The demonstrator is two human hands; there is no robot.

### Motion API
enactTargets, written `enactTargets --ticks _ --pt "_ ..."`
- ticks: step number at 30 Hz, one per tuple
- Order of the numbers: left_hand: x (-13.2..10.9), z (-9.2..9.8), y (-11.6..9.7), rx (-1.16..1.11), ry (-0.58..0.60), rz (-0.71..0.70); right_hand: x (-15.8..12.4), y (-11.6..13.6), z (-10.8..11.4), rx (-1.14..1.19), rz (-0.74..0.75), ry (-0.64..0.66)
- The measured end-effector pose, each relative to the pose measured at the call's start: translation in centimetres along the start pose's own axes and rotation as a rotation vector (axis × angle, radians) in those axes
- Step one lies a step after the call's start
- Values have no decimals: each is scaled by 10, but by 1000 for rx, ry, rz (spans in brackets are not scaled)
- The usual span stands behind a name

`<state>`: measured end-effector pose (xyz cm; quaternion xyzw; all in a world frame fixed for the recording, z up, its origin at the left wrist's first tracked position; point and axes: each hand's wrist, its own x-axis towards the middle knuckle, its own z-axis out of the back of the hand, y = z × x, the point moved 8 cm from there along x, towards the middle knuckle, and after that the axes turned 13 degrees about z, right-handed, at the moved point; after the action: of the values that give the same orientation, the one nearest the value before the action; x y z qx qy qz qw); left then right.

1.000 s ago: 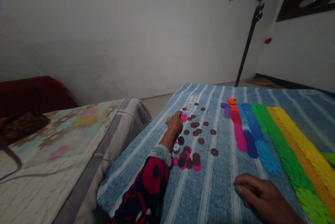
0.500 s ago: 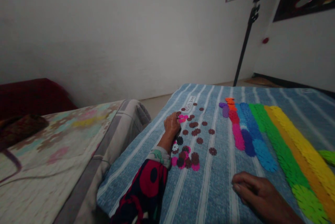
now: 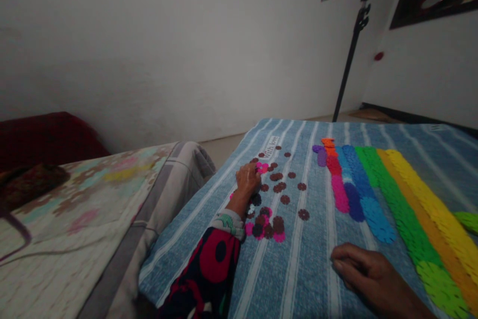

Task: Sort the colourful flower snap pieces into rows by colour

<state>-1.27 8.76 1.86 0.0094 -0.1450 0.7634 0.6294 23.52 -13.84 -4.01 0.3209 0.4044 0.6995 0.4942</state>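
My left hand [image 3: 247,178], in a red and dark patterned sleeve [image 3: 209,269], reaches out over the blue striped towel [image 3: 298,269]. Its fingers are curled, and the tips pinch at a small pink flower disc [image 3: 263,166]. Brown discs [image 3: 278,188] lie scattered just to its right. A heap of pink, brown and dark discs [image 3: 266,225] sits beside the wrist. My right hand [image 3: 360,270] rests palm down on the towel near me, with the fingers bent together and nothing showing in them. Rows of sorted discs [image 3: 368,194] run beyond it: purple, orange, red, pink, blue, green and yellow.
The towel covers a raised surface whose left edge drops to a grey fold [image 3: 186,169]. A flower-print bed sheet [image 3: 74,209] and a dark red cushion [image 3: 48,135] lie to the left. A black stand [image 3: 347,65] rises by the white wall behind.
My left hand has drawn back slightly along the towel, its fingertips staying at the pink discs. The right hand has stayed in place.
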Motion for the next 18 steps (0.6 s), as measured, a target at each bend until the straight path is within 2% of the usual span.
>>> enactTargets --ticks 7,10,14,18 --pt "4 -1 -5 -83 35 -71 -1 2 1 5 2 -47" --pt "7 -7 -3 -117 51 -64 -1 1 0 5 -11 -23" --pt "9 -11 -1 -108 76 -56 0 0 -1 12 -20 6" --pt "7 -8 -5 -42 55 -108 -1 1 -2 22 -10 2"
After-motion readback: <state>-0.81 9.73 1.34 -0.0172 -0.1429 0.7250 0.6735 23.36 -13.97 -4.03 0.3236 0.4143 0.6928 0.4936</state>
